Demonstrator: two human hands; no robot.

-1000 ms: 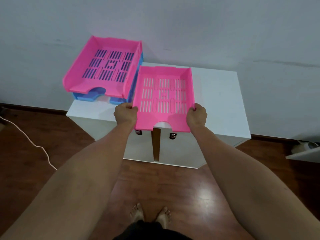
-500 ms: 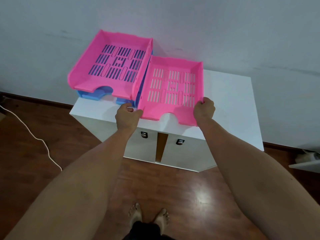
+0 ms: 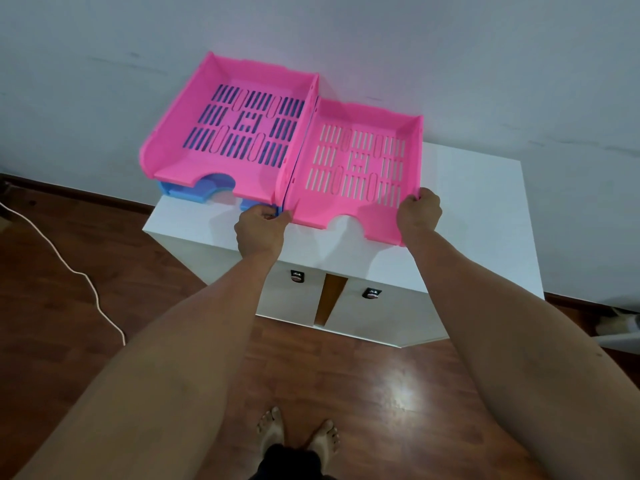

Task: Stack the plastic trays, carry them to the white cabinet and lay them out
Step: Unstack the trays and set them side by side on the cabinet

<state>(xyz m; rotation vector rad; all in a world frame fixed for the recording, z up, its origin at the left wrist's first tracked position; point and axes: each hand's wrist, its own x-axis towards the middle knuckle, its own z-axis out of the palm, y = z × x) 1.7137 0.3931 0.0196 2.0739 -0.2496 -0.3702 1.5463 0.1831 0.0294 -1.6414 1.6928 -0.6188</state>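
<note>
1. Both hands grasping single pink tray [image 3: 360, 168]: left hand [image 3: 260, 227] at near-left corner, right hand [image 3: 418, 211] at near-right corner.
2. Lying on white cabinet [image 3: 485, 216], left edge against pink-and-blue stack [image 3: 232, 128].
3. Bare cabinet top to the right.

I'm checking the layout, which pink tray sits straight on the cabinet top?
The right pink tray, held by both hands; the left one rests on blue trays.

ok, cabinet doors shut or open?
Ajar. A gap shows between the two cabinet doors, with brown floor visible through it.
</note>
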